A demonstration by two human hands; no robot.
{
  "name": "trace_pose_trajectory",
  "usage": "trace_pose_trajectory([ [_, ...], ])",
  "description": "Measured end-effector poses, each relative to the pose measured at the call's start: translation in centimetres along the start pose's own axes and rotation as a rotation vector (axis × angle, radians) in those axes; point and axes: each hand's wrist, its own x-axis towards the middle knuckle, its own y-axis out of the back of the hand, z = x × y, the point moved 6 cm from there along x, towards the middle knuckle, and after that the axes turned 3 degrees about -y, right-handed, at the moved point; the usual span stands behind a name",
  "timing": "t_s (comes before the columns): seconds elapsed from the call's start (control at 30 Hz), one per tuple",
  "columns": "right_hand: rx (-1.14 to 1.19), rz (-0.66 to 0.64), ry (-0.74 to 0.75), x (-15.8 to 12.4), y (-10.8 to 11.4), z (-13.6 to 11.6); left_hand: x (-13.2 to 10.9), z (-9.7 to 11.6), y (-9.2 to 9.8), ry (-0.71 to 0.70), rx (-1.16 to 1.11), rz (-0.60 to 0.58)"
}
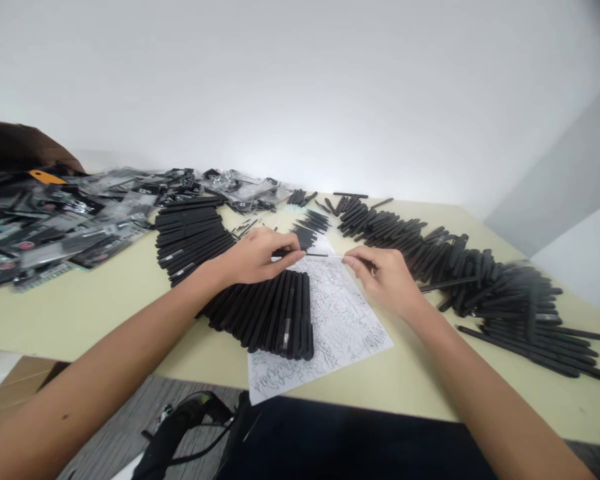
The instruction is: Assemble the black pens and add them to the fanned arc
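My left hand (267, 255) is closed in a pinch around a slim black pen part (317, 255), whose end points right. Facing it, my right hand (377, 270) pinches a thin pale rod (335, 257); I cannot tell whether rod and black part are joined. Both hands hover over a white sheet of paper (337, 313) covered in dark scribbles. A curved row of black pens (265, 307) lies under and beside my left hand, partly over the paper. Just beyond the hands, a small fan of thin black pieces (307, 230) rests at the paper's far end.
A long heap of black pens (445, 260) runs along the right side of the pale yellow table (370, 387). Clear plastic packets (105, 227) pile up at the left, with an orange piece (47, 177) among them. A white wall (300, 100) stands behind.
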Motion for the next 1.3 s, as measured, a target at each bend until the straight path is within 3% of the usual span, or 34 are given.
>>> trace_pose_trajectory([
  [0.27,-0.089,0.045,-0.138,0.0,0.3,2.5,-0.4,-2.7,0.9,0.128,-0.013,0.119],
  [0.5,-0.093,0.003,-0.145,-0.1,-0.4,2.4,-0.8,-4.4,1.1,0.228,-0.033,0.160],
  [0.77,-0.085,-0.028,-0.124,-0.1,-0.9,2.2,-0.6,-4.1,0.6,0.246,-0.025,0.125],
  [1.13,-0.108,-0.068,-0.132,-0.2,-1.1,2.0,-1.0,-5.0,1.8,0.326,-0.093,0.304],
  [1.3,-0.115,-0.075,-0.130,-0.2,-1.2,1.9,-1.4,-5.3,2.5,0.431,-0.181,0.458],
])
